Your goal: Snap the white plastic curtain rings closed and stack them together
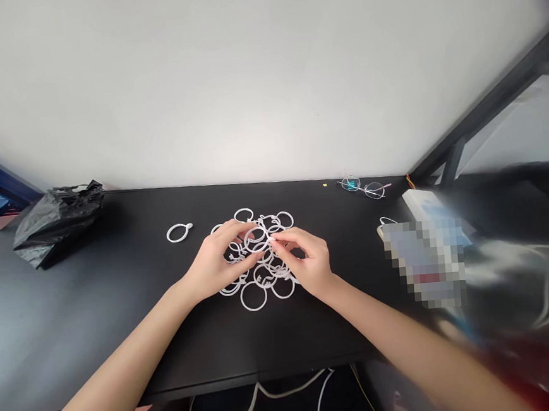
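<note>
A white plastic curtain ring [257,250] is held between both hands, just above a pile of similar rings. With thumb and fingers, my left hand [219,260] grips the ring's round side. My right hand [307,257] pinches the small knob at its right end; the fingertips partly cover that end. Beneath and around the hands lie the loose white rings [254,296], several overlapping and some open at their ends. A single ring [178,233], its small end closed, lies apart to the left of the pile.
On the black table [191,357], a crumpled black plastic bag [61,222] sits at the far left. Eyeglasses [362,187] lie at the back right. A white box [429,209] and a blurred-out item [424,263] are on the right, near white cables [547,285].
</note>
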`<state>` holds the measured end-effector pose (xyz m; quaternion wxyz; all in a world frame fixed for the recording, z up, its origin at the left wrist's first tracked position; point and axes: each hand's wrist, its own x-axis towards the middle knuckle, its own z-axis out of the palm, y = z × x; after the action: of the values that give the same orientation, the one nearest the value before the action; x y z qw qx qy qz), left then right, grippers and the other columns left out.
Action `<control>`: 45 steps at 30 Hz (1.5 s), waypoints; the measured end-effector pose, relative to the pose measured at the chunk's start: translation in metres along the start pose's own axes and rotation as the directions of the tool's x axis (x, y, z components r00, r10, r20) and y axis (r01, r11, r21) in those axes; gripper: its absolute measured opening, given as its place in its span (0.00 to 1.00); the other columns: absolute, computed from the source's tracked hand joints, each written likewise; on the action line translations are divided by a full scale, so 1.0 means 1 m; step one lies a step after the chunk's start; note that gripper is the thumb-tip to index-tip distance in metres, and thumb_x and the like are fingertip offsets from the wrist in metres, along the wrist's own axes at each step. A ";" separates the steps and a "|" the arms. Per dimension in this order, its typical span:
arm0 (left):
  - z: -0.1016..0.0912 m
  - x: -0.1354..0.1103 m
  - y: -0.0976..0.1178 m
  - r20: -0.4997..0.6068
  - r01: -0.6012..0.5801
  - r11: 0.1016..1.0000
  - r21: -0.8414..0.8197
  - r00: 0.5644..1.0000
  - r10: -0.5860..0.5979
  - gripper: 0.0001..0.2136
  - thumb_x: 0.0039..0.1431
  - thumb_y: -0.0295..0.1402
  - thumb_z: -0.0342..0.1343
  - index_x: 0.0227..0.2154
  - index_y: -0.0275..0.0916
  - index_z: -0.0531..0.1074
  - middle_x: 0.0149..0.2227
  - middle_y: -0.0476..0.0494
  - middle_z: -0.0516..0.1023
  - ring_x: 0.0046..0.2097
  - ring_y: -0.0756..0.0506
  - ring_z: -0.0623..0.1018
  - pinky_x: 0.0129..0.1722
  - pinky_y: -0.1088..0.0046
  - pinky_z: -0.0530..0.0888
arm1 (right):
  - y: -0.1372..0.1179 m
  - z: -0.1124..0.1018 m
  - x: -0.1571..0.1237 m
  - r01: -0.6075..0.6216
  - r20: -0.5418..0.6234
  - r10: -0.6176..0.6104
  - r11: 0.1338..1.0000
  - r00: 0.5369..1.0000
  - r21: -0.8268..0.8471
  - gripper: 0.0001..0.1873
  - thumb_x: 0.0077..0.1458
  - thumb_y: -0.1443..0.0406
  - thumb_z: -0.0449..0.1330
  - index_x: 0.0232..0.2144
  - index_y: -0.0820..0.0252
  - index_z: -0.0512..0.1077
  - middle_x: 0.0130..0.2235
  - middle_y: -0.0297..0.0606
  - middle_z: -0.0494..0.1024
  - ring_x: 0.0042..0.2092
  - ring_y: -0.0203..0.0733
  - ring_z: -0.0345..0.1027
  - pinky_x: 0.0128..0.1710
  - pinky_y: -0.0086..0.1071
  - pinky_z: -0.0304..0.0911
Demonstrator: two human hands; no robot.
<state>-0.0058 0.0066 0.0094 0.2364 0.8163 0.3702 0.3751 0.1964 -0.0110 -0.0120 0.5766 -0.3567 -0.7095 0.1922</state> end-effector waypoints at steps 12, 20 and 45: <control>-0.002 0.002 -0.001 0.043 0.044 0.999 0.021 0.998 -0.045 0.16 0.61 0.41 0.60 0.48 0.41 0.70 0.39 0.45 0.76 0.41 0.45 0.76 0.43 0.66 0.74 | -0.001 0.000 0.000 -0.029 0.011 0.029 0.999 1.000 0.020 0.07 0.59 0.70 0.61 0.40 0.58 0.77 0.35 0.38 0.82 0.32 0.37 0.76 0.29 0.30 0.75; -0.038 0.004 -0.026 -0.277 0.373 0.774 0.511 0.924 -0.263 0.16 0.61 0.46 0.54 0.42 0.38 0.71 0.43 0.37 0.75 0.48 0.35 0.74 0.48 0.56 0.72 | -0.003 -0.002 -0.002 -0.080 0.006 0.080 0.996 0.997 0.044 0.07 0.60 0.68 0.60 0.42 0.57 0.75 0.36 0.39 0.83 0.32 0.38 0.77 0.30 0.32 0.76; -0.059 -0.002 -0.043 -0.172 0.441 0.650 0.619 0.884 -0.435 0.21 0.64 0.42 0.48 0.52 0.32 0.70 0.51 0.29 0.72 0.53 0.32 0.71 0.52 0.53 0.69 | -0.003 -0.001 -0.002 -0.084 0.016 0.083 0.995 0.996 0.048 0.06 0.61 0.67 0.59 0.40 0.58 0.75 0.35 0.39 0.82 0.29 0.36 0.76 0.29 0.32 0.75</control>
<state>-0.0716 0.0376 0.0155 0.0244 0.7314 0.6624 0.1603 0.1962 -0.0147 -0.0110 0.5715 -0.3705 -0.6931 0.2361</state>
